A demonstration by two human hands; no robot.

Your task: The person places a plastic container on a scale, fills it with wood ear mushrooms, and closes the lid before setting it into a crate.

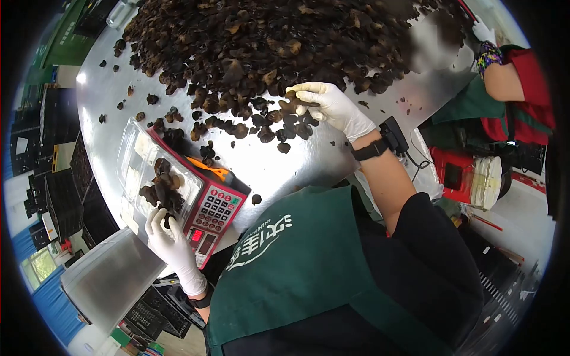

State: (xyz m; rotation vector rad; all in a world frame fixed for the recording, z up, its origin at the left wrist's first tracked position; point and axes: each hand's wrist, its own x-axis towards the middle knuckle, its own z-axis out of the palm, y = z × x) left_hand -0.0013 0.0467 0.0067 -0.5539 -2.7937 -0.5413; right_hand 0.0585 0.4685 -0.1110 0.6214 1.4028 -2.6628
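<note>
My gloved right hand (335, 110) reaches to the near edge of a big pile of dark brown mushrooms (255, 47). Its thumb and fingers are closed on a mushroom (306, 104), just above several loose ones on the metal table. My gloved left hand (169, 240) is at the near edge of a clear plastic tray (189, 188), with a small dark mushroom (170, 222) pinched in its fingers. In the tray lies a small heap of mushrooms (161, 187). The tray rests on a red scale (238, 199) with a keypad and a lit red display.
An orange-and-black tool (211, 169) lies beside the scale. Scattered mushroom bits dot the metal table (261, 169). At the right, another person's arm (504, 83) and gloved hand (484, 31) are near the pile. Black crates (62, 199) stand at the left.
</note>
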